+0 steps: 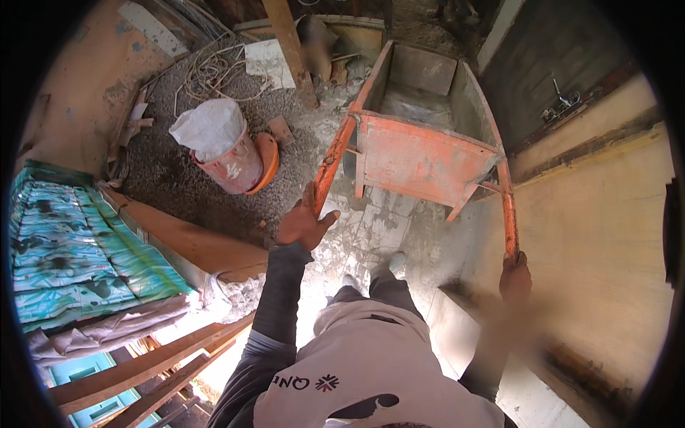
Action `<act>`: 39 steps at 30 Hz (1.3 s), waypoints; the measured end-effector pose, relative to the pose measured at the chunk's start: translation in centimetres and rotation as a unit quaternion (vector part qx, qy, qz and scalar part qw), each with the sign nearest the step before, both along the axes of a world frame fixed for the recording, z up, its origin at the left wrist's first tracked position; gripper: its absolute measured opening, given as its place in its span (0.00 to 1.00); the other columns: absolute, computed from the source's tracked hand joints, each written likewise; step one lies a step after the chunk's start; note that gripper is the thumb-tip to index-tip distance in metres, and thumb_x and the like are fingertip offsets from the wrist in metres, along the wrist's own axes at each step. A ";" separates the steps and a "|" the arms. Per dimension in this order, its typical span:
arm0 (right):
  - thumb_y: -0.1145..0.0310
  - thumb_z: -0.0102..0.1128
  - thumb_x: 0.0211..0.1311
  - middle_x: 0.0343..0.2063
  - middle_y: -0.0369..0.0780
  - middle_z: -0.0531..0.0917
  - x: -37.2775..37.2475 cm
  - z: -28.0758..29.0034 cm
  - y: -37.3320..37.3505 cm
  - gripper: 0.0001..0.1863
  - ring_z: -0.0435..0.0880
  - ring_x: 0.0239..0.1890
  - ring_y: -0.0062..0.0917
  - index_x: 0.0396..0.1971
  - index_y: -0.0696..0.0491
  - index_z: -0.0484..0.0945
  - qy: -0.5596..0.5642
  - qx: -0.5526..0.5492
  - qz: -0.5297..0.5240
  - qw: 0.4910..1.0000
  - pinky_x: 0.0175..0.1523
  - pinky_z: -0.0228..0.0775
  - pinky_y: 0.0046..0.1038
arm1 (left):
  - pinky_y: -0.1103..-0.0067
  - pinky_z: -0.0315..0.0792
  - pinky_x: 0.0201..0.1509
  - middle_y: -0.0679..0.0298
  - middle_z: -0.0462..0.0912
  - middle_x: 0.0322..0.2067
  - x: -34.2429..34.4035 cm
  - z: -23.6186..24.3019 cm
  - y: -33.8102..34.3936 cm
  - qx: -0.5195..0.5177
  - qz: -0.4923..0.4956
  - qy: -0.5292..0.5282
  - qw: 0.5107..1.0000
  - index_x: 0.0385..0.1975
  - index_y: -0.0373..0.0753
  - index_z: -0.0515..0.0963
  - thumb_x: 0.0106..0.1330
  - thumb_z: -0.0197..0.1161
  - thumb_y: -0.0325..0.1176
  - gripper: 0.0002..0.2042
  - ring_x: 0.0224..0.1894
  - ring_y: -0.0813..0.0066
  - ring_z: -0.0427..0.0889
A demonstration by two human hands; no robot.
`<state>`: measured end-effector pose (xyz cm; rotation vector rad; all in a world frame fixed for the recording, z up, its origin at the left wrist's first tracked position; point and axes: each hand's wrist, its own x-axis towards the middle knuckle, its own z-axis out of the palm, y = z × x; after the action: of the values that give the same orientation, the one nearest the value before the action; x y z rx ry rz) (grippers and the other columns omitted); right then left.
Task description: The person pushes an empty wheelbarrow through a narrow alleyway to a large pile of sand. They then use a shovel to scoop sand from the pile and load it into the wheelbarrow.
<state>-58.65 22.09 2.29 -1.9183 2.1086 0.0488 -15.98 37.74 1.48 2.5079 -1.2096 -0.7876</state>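
An orange wheelbarrow (pixel 421 153) with worn, flaking paint stands in front of me, its box pointing away. Inside the box I see only a greyish, dusty bottom. My left hand (pixel 303 225) rests on the end of its left handle, fingers around the bar and the thumb sticking out to the side. The end of the right handle is in my right hand (pixel 515 278), whose fingers are closed round it; a blurred patch covers part of that forearm. Both arms reach forward, apart from each other.
To the left, a reddish bucket (pixel 232 167) with a white sack (pixel 210 128) stands on gravel beside an orange basin (pixel 265 160). Coiled rope (pixel 214 75) lies behind. A wooden post (pixel 291 53) rises near the barrow; a plywood wall (pixel 592 235) runs along the right.
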 end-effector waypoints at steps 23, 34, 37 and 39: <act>0.53 0.55 0.64 0.30 0.41 0.79 -4.9 -9.1 -0.7 0.21 0.81 0.25 0.33 0.46 0.54 0.69 -0.077 0.455 0.038 0.886 0.27 0.75 0.32 | 0.60 0.74 0.42 0.49 0.82 0.34 -3.8 -9.3 14.1 -0.045 0.142 0.097 0.984 0.60 0.40 0.60 0.60 0.62 0.39 0.29 0.40 0.49 0.82; 0.52 0.53 0.66 0.30 0.40 0.78 -9.2 -14.6 2.1 0.19 0.80 0.24 0.31 0.47 0.50 0.68 -0.283 0.442 -0.108 0.844 0.26 0.75 0.30 | 0.63 0.76 0.40 0.54 0.83 0.33 -5.3 -15.3 16.8 -0.024 0.217 0.115 0.969 0.53 0.38 0.68 0.55 0.64 0.38 0.26 0.38 0.55 0.84; 0.52 0.53 0.66 0.29 0.40 0.78 -10.2 -16.5 5.1 0.19 0.80 0.24 0.31 0.47 0.49 0.68 -0.358 0.414 -0.161 0.821 0.26 0.75 0.29 | 0.62 0.76 0.40 0.52 0.83 0.33 -5.2 -16.3 16.7 -0.021 0.216 0.123 0.968 0.52 0.37 0.67 0.53 0.64 0.38 0.26 0.38 0.53 0.84; 0.52 0.53 0.66 0.29 0.40 0.78 -11.6 -18.0 7.5 0.18 0.80 0.24 0.30 0.47 0.49 0.68 -0.423 0.400 -0.204 0.787 0.26 0.75 0.29 | 0.62 0.76 0.41 0.51 0.83 0.34 -4.7 -16.7 15.5 -0.015 0.187 0.122 0.975 0.51 0.36 0.67 0.54 0.64 0.38 0.26 0.39 0.52 0.83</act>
<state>-70.20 29.57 -15.73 -0.7224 1.4382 -0.0103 -20.71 53.28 -15.19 2.4186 -0.6384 -0.9297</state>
